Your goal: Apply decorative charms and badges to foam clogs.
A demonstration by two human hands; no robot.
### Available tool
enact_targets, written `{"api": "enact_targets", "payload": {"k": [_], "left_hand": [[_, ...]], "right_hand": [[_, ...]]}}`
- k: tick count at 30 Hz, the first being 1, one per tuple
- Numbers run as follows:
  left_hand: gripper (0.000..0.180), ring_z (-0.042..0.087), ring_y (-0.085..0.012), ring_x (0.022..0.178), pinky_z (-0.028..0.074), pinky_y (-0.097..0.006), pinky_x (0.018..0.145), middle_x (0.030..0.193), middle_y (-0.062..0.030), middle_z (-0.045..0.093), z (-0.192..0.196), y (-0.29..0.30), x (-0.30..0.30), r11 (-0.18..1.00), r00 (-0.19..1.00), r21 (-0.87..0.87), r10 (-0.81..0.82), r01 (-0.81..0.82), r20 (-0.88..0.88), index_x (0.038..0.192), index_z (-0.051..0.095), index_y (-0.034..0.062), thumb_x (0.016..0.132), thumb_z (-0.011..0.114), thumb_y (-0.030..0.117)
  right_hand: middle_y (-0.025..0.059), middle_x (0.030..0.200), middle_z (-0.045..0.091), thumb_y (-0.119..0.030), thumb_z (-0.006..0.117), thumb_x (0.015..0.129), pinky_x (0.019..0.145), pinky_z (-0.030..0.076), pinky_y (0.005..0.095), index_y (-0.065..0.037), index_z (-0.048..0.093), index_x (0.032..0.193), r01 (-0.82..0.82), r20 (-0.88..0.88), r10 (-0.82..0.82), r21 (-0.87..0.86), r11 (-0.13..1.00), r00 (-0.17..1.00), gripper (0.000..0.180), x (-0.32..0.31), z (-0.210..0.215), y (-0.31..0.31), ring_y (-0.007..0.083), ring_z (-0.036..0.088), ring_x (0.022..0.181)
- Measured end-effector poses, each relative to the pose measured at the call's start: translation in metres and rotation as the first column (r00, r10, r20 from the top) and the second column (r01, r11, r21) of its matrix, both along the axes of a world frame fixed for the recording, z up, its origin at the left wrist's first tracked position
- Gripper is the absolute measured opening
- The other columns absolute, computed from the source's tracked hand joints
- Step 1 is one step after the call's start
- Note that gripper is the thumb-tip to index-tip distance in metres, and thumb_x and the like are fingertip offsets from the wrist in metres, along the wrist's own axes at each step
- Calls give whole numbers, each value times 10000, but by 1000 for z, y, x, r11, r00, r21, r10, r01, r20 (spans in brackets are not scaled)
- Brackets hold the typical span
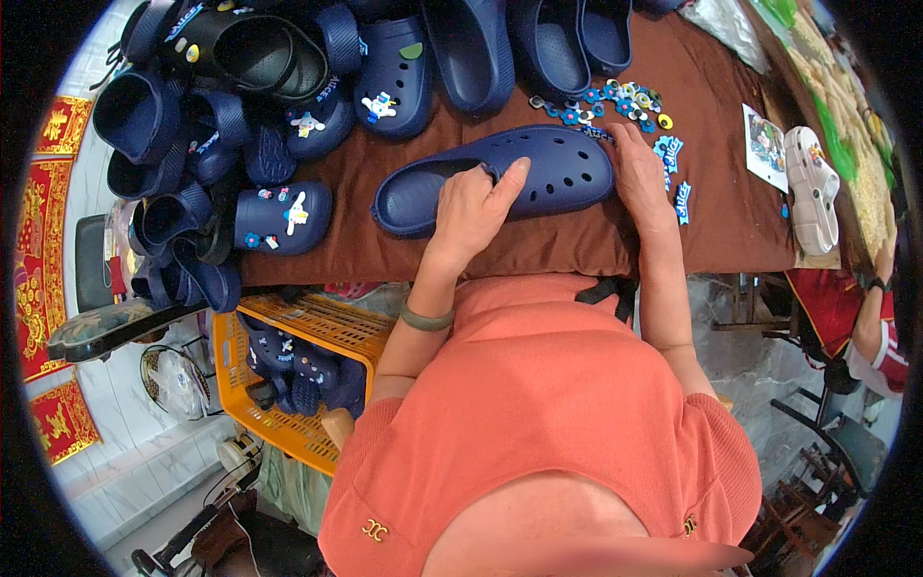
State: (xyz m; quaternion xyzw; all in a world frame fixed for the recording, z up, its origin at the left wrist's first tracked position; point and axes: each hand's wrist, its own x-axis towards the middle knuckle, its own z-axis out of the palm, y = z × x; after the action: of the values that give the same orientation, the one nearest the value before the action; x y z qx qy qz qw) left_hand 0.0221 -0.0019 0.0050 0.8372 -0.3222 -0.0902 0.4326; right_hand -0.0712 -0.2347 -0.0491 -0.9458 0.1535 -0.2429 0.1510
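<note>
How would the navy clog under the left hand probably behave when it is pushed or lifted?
The navy clog is probably light for its size: hollow and pierced with holes. It may flex but spring back, since it looks rubbery and moulded. Being long and low, it seems unlikely to roll.

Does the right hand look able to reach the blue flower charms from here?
Likely yes: the right hand is by the held clog, and blue flower charms lie just beyond, uncovered.
</note>
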Motion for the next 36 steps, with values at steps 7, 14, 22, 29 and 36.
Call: {"api": "enact_targets", "payload": {"k": [7, 14, 22, 29, 36], "left_hand": [[656, 558, -440, 564, 411, -477, 546, 562, -268, 508, -1, 0, 0, 1000, 1000, 3, -1, 1, 2, 567, 533, -52, 933, 530, 493], [646, 568, -452, 580, 415, -488, 549, 579, -286, 519, -7, -1, 2, 1000, 1000, -9, 1, 0, 19, 564, 537, -58, 928, 546, 476], [611, 582, -466, 620, 425, -504, 568, 608, -286, 554, -10, -1, 3, 1000, 999, 15, -3, 2, 36, 596, 568, -50, 925, 555, 465], [585, 503, -387, 554, 403, -440, 572, 583, -227, 494, -10, 0, 2, 1000, 1000, -17, -3, 3, 14, 646, 548, -36, 938, 544, 470], [601, 507, -402, 558, 394, -449, 565, 585, -233, 496, -8, 1, 1, 1000, 1000, 6, -2, 1, 29, 626, 540, -40, 943, 536, 472]], "right_hand": [[169, 952, 584, -163, 582, 921, 668, 504, 474, -44, 550, 1040, -9, -14, 9, -11, 1000, 1000, 171, -1, 1, 0, 390, 630, 817], [171, 973, 579, -154, 575, 923, 676, 505, 469, -42, 556, 1051, -8, -29, 7, -13, 1000, 1000, 171, -1, 2, 1, 389, 629, 824], [164, 966, 579, -137, 573, 916, 681, 505, 465, -52, 558, 1079, -14, -33, 13, -29, 999, 999, 184, -1, 3, 0, 385, 629, 820], [164, 972, 578, -134, 575, 914, 687, 503, 466, -44, 550, 1066, -1, -58, 0, -16, 1000, 998, 179, -2, 7, 3, 379, 627, 830], [150, 970, 581, -101, 567, 902, 684, 502, 459, -69, 588, 1076, -30, -39, 30, 9, 1000, 999, 178, -3, 6, 2, 374, 629, 829]]}}
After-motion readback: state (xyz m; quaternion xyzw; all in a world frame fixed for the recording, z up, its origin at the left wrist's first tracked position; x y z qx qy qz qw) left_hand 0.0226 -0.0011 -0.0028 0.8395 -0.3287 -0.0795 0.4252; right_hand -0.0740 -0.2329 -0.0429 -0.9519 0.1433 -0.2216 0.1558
